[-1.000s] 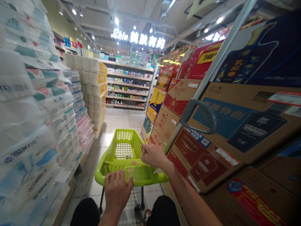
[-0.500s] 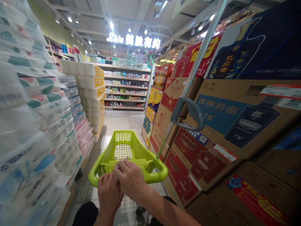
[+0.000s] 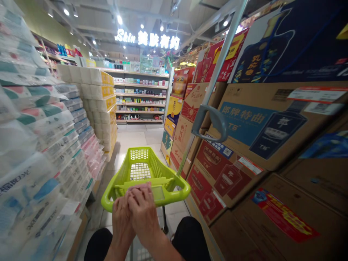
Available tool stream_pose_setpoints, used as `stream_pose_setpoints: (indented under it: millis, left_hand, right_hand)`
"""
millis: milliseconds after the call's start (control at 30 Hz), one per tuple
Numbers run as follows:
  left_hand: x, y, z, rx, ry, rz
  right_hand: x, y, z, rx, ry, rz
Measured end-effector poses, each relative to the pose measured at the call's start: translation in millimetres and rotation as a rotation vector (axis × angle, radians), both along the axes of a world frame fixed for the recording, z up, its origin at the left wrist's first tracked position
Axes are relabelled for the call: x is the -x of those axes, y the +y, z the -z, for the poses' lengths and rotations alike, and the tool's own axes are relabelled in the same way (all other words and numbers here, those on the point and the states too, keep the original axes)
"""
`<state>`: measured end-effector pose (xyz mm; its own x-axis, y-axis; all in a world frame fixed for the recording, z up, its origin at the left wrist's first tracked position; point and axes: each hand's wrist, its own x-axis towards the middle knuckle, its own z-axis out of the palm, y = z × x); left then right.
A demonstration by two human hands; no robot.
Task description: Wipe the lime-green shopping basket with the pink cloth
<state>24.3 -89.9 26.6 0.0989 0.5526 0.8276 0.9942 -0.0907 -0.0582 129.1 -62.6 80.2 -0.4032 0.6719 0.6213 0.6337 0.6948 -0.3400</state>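
A lime-green shopping cart with a latticed basket stands directly ahead of me. My left hand has its fingers curled at the middle of the cart's near rim. Pressed against it, my right hand is closed at the same part of the rim and partly overlaps the left. Something pinkish shows just beyond the knuckles, too blurred to name. From the cart's right side rises a metal pole with a grey loop handle on it. Nothing large shows in the basket.
Wrapped tissue packs are piled high along the left, with yellow-and-white packs farther on. Printed cardboard boxes form a wall close on the right. A tiled aisle runs to stocked shelves under a lit sign.
My right hand has drawn in closer over the left, and its forearm is now more upright. The view has shifted slightly, and the cart has moved a little forward along the aisle.
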Motion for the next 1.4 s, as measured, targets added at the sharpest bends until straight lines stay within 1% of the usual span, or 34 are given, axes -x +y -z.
stream_pose_setpoints:
  millis: [67,100,133,200,267,333,433,500,567,633,667,767,833,867,933,1067,1133,1167,1233,1300,1333,1400]
  left_hand:
    - [1.9,0.0,3.6,-0.005,0.017,-0.005]
    - [1.7,-0.2,4.2,0.0,0.018,-0.007]
    - [0.8,-0.3,4.4,0.005,0.013,-0.007]
    - [-2.8,0.1,4.6,-0.006,0.002,0.0]
    - [-7.3,1.4,5.6,-0.013,-0.011,-0.002]
    - [-11.3,3.1,7.1,-0.033,-0.012,0.005]
    - [-14.0,4.6,7.1,-0.044,-0.018,0.013]
    - [-13.6,4.3,4.9,-0.026,-0.015,0.008]
    - [-12.4,3.4,1.9,-0.015,-0.009,0.005]
    - [-11.5,2.9,-0.1,-0.023,-0.006,0.01]
    - [-11.4,2.9,-0.6,-0.031,-0.006,0.012]
    - [-12.9,4.2,-0.4,-0.041,0.0,0.014]
    - [-14.7,5.3,0.0,-0.042,-0.004,0.014]
    - [-15.4,5.6,0.1,-0.043,-0.009,0.014]
    - [-15.4,5.3,0.5,-0.056,-0.015,0.018]
    - [-8.2,1.4,1.8,-0.05,0.028,0.057]
    - [-3.0,-0.9,2.4,-0.029,0.032,0.082]
    - [-0.7,-1.7,2.8,-0.035,0.02,0.095]
    - [2.2,-2.0,3.8,-0.053,-0.011,0.111]
    - [2.3,-0.8,5.0,-0.065,-0.021,0.092]
    - [1.4,0.0,5.5,-0.069,-0.02,0.078]
    - [-2.2,1.4,5.5,-0.076,-0.019,0.058]
  right_hand:
    - [-2.9,1.0,-2.2,0.019,0.016,-0.105]
    - [-11.8,4.1,-4.0,0.038,0.033,-0.116]
    - [-24.1,8.5,-5.8,0.057,0.054,-0.096]
    - [-51.4,18.5,-8.3,0.071,0.11,0.02]
    - [-69.5,24.7,-7.8,0.064,0.15,0.131]
    - [-68.6,23.5,-4.0,0.039,0.163,0.177]
    - [-37.3,11.0,4.6,-0.049,0.167,0.178]
    - [-14.4,2.0,7.9,-0.114,0.169,0.136]
    - [-5.5,-2.7,7.4,-0.146,0.159,0.066]
    - [-15.6,-0.6,4.3,-0.129,0.143,0.021]
    - [-26.3,2.7,2.4,-0.114,0.141,0.029]
    - [-61.8,14.3,-2.2,-0.099,0.164,0.161]
    - [-72.1,16.5,-2.2,-0.118,0.168,0.247]
    - [-70.5,14.8,-0.7,-0.132,0.163,0.271]
    - [-54.6,6.1,5.5,-0.17,0.147,0.274]
    - [-7.1,-18.6,20.8,-0.293,0.148,0.202]
    - [3.0,-26.0,23.3,-0.321,0.161,0.157]
    - [2.1,-27.2,22.9,-0.319,0.164,0.128]
    - [-11.2,-24.5,20.7,-0.308,0.167,0.073]
    - [-35.9,-16.4,19.6,-0.299,0.154,0.061]
    - [-50.4,-11.1,20.3,-0.295,0.147,0.086]
    - [-78.7,0.0,24.0,-0.293,0.152,0.187]
